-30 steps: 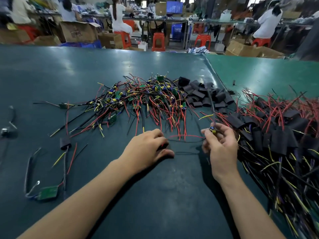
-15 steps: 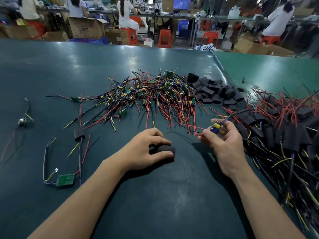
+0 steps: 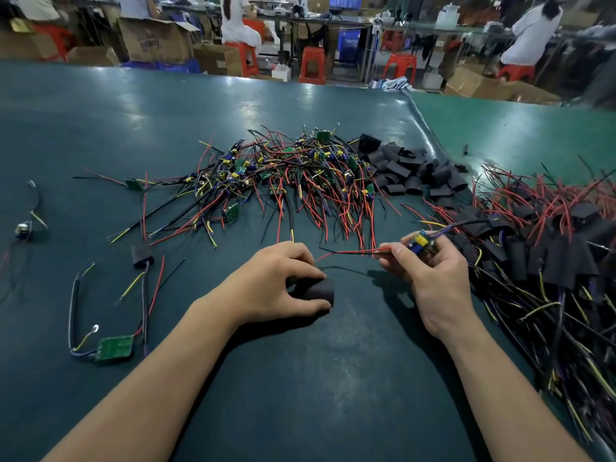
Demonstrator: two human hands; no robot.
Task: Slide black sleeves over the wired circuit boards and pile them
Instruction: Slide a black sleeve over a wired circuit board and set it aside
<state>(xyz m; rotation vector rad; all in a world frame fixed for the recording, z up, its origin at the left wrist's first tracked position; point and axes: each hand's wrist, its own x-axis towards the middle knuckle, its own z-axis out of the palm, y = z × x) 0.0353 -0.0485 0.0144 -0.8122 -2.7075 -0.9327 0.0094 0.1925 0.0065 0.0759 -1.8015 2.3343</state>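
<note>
A: Where's the board?
B: circuit board [image 3: 420, 243] sits in the right hand [image 3: 430, 271], roughly 3 o'clock of frame centre. Fingers curled, pinching it at the tips. Small green PCB, blue and yellow cylindrical parts on top. Thin red and black leads [image 3: 353, 252] run off it toward 9 o'clock, nearly reaching the left hand [image 3: 276, 285].
A: Sleeve?
B: black sleeve [image 3: 318, 290] under the left hand, low over the mat. Matte, soft-looking, short flattened tube. Thumb and fingers curled round it, open end facing 3 o'clock.
A: Stock?
B: Bare boards heap [image 3: 283, 171] at 12 o'clock: tangled red, black, yellow wires, green PCBs. Loose sleeves pile [image 3: 410, 168] touching it at 1 o'clock, same matte black tubes. Finished sleeved pile [image 3: 546, 248] at 3 o'clock, just beside the right hand, wires sticking out both ends.
A: Strays?
B: One bare green board [image 3: 113, 348] with looped leads at 8 o'clock, one sleeved unit [image 3: 142, 256] beyond it. Small part with wires [image 3: 24, 230] at 9 o'clock, too blurred to identify.
A: Any markings?
B: Print on a cardboard box [image 3: 153, 40] at 11 o'clock, not readable. Nothing legible on the boards. Surface is a glossy dark green mat [image 3: 300, 395].
</note>
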